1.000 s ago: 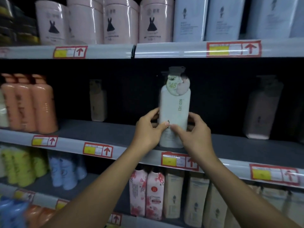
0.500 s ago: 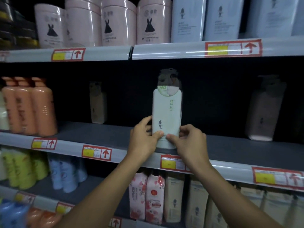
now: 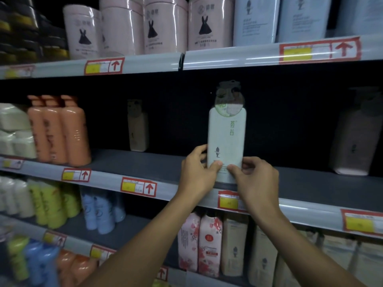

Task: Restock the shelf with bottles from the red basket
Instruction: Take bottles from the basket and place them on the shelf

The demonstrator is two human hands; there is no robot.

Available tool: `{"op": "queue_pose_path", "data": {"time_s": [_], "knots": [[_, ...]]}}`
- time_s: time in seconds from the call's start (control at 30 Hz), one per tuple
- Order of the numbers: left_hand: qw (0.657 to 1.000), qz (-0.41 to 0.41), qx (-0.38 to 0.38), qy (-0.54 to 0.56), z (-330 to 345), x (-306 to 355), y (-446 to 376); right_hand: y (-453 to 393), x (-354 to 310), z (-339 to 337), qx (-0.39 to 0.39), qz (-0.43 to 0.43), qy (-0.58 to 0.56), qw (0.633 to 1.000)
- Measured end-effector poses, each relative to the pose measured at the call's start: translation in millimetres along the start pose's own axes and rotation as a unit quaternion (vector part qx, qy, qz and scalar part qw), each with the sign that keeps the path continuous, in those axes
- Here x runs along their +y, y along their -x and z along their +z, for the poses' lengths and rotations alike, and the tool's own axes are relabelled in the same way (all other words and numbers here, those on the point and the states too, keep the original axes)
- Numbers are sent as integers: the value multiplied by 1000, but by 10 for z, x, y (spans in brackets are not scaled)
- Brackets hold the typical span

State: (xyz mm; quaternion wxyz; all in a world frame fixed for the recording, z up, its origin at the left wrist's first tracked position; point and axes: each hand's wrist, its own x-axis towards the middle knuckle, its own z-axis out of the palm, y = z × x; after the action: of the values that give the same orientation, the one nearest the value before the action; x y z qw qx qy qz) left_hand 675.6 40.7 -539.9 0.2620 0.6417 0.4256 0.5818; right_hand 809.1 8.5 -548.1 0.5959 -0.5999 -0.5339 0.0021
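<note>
A pale green pump bottle [image 3: 227, 139] with a round tag at its neck stands upright on the dark middle shelf [image 3: 161, 164], near the front edge. My left hand [image 3: 196, 172] grips its lower left side, thumb across the front. My right hand [image 3: 255, 179] grips its lower right side, thumb meeting the left thumb on the label. The bottle's base is hidden behind my fingers. The red basket is out of view.
On the same shelf stand orange bottles [image 3: 62, 129] at the left, a beige bottle [image 3: 137, 126] far back and a pinkish bottle [image 3: 356, 139] at the right. Pink canisters [image 3: 128, 25] fill the shelf above. Pouches and bottles crowd the shelves below.
The bottle has gone deeper onto the middle shelf and lower, both hands still holding its bottom part. The view has shifted slightly.
</note>
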Motion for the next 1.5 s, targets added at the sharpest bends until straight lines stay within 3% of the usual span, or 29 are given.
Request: {"op": "queue_pose_path", "data": {"time_s": [0.4, 0.63, 0.8, 1.03, 1.1, 1.17, 1.3, 1.43, 1.5], "knots": [[998, -31, 5, 60, -131, 115, 5, 76, -117, -124, 26, -27, -5, 999], [995, -9, 0, 103, -377, 447, 591, 612, -237, -580, 27, -41, -68, 996], [984, -71, -60, 149, -354, 188, 1610, 1657, 269, -881, -56, 6, -64, 996], [954, -222, -181, 88, 175, -631, 2922, 2724, 1251, -1184, -198, 81, 79, 974], [940, -257, -214, 71, 321, -793, 3128, 2817, 1502, -1293, -253, 127, 153, 947], [928, -255, -269, 44, 435, -905, 3261, 2800, 1639, -1342, -355, 143, 223, 897], [907, -238, -348, 0, 616, -1133, 3479, 2724, 1798, -1402, -479, 111, 280, 824], [871, -236, -426, -61, 659, -1290, 3669, 3006, 2031, -1449, -666, 82, 263, 693], [856, -231, -454, -86, 648, -1323, 3731, 3372, 2187, -1429, -720, 76, 240, 646]]}}
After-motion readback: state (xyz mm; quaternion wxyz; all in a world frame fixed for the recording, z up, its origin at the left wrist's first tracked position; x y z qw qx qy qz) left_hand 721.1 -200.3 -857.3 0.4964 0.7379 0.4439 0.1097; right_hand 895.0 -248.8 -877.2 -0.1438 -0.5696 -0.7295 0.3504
